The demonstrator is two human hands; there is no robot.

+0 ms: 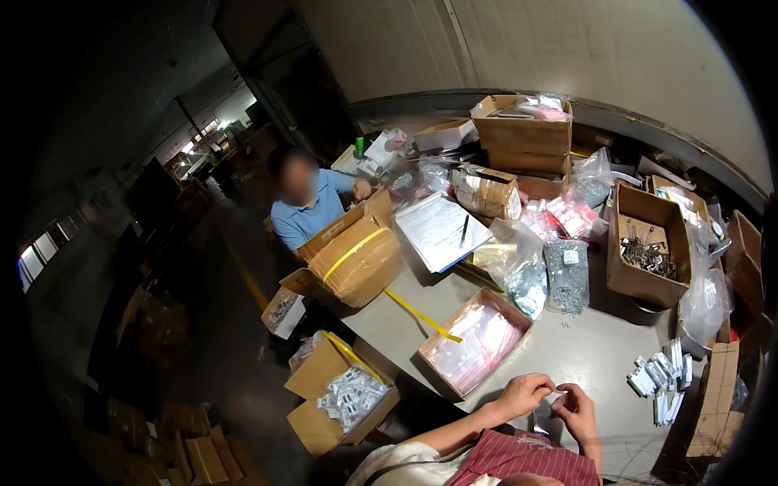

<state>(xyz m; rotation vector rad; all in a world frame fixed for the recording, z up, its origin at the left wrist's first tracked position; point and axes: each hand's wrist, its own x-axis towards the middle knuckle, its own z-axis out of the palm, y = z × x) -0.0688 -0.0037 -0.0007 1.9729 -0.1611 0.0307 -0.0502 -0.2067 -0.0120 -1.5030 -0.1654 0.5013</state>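
At the table's near edge, my left hand [525, 394] and my right hand [579, 413] are close together, fingers bent in a pinch. Between them is a small clear plastic bag [546, 419], held near its top edge and hanging down. What lies inside the bag is too small to tell. Just beyond my left hand stands a shallow cardboard box [429, 357] filled with flat clear bags with red marks. To the right of my hands lies a loose pile of small silvery packed pieces [660, 377].
A carton of metal clips [648, 282] stands at right, beside a bag of small metal parts [566, 277]. Farther back are a clipboard with paper and pen [433, 231] and a taped carton [356, 267]. An open carton of packets [324, 433] sits lower left. A person in blue [312, 212] sits across.
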